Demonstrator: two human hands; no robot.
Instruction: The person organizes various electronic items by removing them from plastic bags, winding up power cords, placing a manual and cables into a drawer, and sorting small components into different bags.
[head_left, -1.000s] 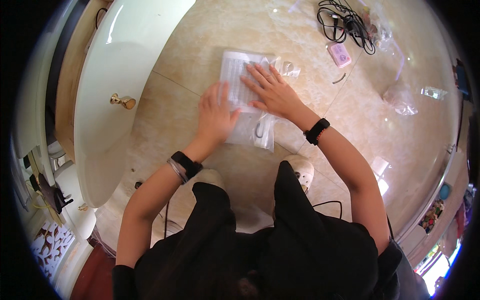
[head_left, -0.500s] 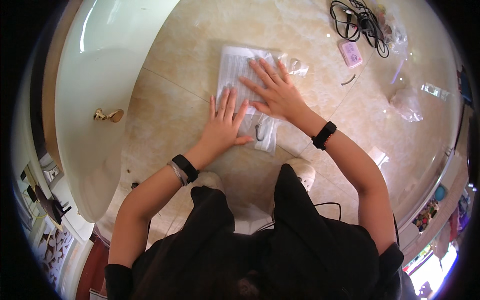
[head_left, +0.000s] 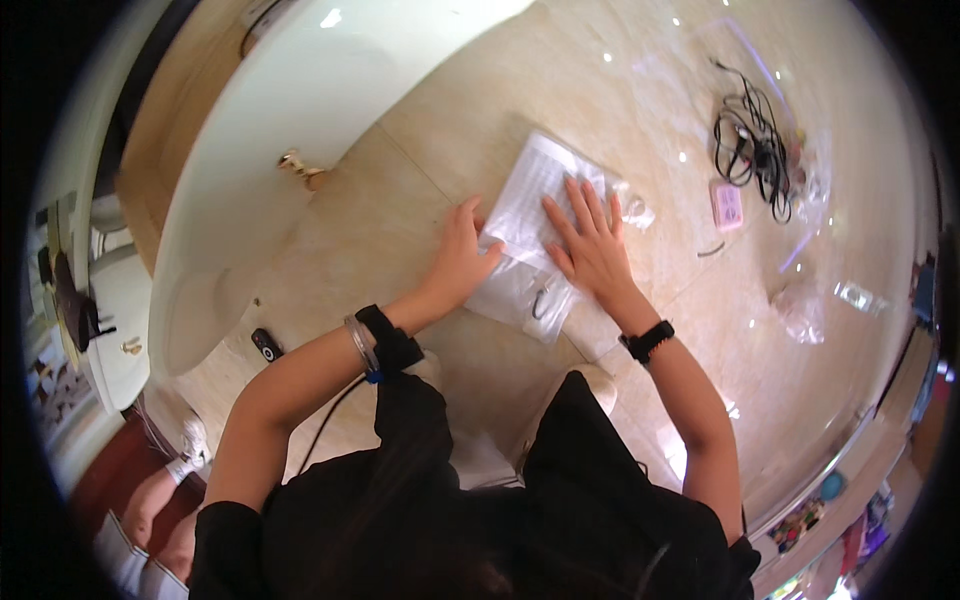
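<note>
A clear plastic bag [head_left: 500, 290] lies on the tiled floor with a sheet of printed white paper [head_left: 535, 185] in its upper part. In the lower part a small dark curved piece [head_left: 541, 298] shows through. My right hand [head_left: 595, 255] rests flat on the right side of the paper, fingers spread. At the bag's left edge is my left hand [head_left: 458, 265], turned on its side. Its thumb touches the bag near the paper's lower corner, apart from the bent fingers beside the edge.
Right of the bag lie a pink box [head_left: 727, 205], black cables [head_left: 755, 150], a short grey strip [head_left: 711, 250] and crumpled plastic [head_left: 800, 310]. A white curved cabinet door [head_left: 240, 170] stands at left, near a small black device [head_left: 267, 345]. Another person's leg [head_left: 160, 495] shows lower left.
My left hand has gone from lying flat on the bag to its left edge, fingers now bent. My right hand stays flat on the paper. The whole view has turned.
</note>
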